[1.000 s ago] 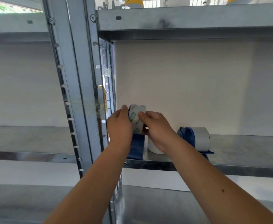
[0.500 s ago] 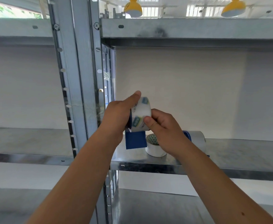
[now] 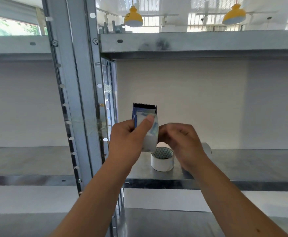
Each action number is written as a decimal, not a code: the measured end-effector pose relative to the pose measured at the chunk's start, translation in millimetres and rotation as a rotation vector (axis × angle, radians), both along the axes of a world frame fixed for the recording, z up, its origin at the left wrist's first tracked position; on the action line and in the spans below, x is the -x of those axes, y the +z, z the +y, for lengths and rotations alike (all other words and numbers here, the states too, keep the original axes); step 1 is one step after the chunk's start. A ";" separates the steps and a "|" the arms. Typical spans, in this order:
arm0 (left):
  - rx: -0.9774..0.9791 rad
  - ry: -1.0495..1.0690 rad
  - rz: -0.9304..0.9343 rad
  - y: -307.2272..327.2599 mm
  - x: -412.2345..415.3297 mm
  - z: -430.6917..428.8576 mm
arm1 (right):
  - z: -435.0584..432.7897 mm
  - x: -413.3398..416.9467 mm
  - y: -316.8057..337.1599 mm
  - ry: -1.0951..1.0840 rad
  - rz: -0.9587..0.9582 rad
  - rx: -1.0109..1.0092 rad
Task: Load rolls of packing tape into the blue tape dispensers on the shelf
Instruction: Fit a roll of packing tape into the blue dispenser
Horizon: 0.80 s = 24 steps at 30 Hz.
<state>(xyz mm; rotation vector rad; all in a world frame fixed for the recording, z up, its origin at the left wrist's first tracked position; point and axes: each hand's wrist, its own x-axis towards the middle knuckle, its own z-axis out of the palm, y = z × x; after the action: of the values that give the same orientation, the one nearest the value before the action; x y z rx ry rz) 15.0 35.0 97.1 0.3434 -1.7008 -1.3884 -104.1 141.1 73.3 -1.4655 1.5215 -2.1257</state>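
Observation:
My left hand [image 3: 128,141] grips a blue tape dispenser [image 3: 144,109] upright in front of the shelf, its black serrated blade on top. A roll of clear packing tape [image 3: 151,139] sits in it, my thumb pressing on the roll's face. My right hand [image 3: 182,142] is blurred, fingers curled at the roll's right side; whether it holds the tape I cannot tell. A white tape roll [image 3: 162,159] lies flat on the metal shelf [image 3: 242,168] below my hands. Part of another white roll [image 3: 207,147] shows behind my right wrist.
A grey steel upright [image 3: 78,100] with slots stands just left of my hands. Another shelf board [image 3: 199,41] runs overhead, and a lower shelf [image 3: 157,223] lies beneath. Yellow lamps [image 3: 133,17] hang beyond the top shelf.
The dispenser has been raised and turned so its serrated blade points up. My right hand has slid from the roll's front to its right side. The view tilted upward.

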 end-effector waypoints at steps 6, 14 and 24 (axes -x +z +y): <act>0.201 -0.025 0.020 -18.1 -7.4 1.1 | 3.3 4.3 36.6 -0.019 -0.125 -0.138; 0.307 -0.029 0.138 -24.7 -15.2 -5.3 | -1.8 -7.2 50.8 -0.173 0.064 -0.228; 0.334 -0.087 0.156 -33.0 -22.4 -3.8 | -8.8 -6.8 66.1 -0.153 -0.219 -0.413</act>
<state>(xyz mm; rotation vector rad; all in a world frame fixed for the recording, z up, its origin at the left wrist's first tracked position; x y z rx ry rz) 37.5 31.2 64.2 -0.0259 -1.7946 -1.1326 -97.3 132.3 139.4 -0.9748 1.8881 -1.8204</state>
